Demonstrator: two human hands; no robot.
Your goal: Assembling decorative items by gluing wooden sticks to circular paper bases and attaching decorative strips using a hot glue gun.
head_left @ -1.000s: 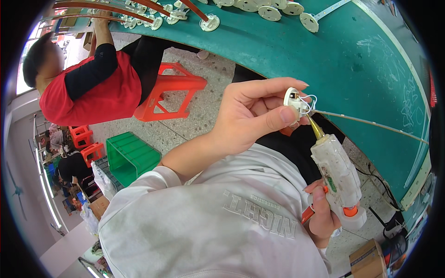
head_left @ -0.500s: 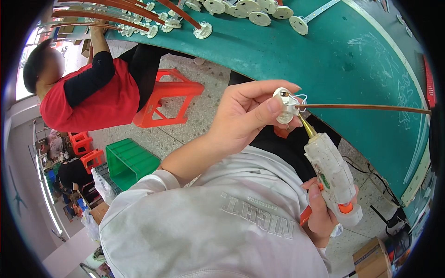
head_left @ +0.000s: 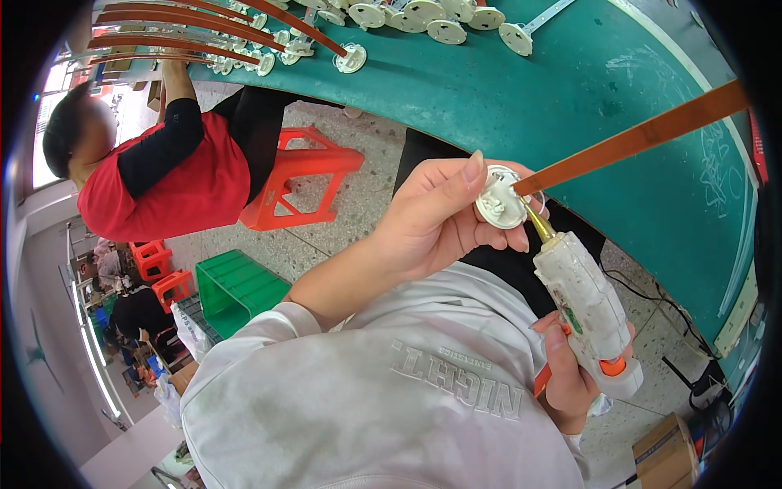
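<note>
My left hand (head_left: 436, 208) grips a round white plastic cap (head_left: 499, 200) by its rim, with its inner side facing up. From the cap a long flat copper-brown strip (head_left: 639, 138) extends up and to the right, over the table. In my right hand (head_left: 566, 371) is a white glue gun (head_left: 582, 285) with an orange part near its lower end. Its brass nozzle (head_left: 539, 224) points up and left, its tip at the cap beside the strip's base. Whether the tip touches the cap, I cannot tell.
On the green table (head_left: 489, 106) lie several white round caps (head_left: 423, 12), some with brown strips (head_left: 187, 37). At left, a person in red (head_left: 171, 187) sits on a red stool (head_left: 305, 175). A green crate (head_left: 236, 289) and a cardboard box (head_left: 664, 456) are on the floor.
My left hand has turned the cap, so its inside and the broad face of the strip now show. The strip's far end has swung upward. The glue gun stays nearly in place.
</note>
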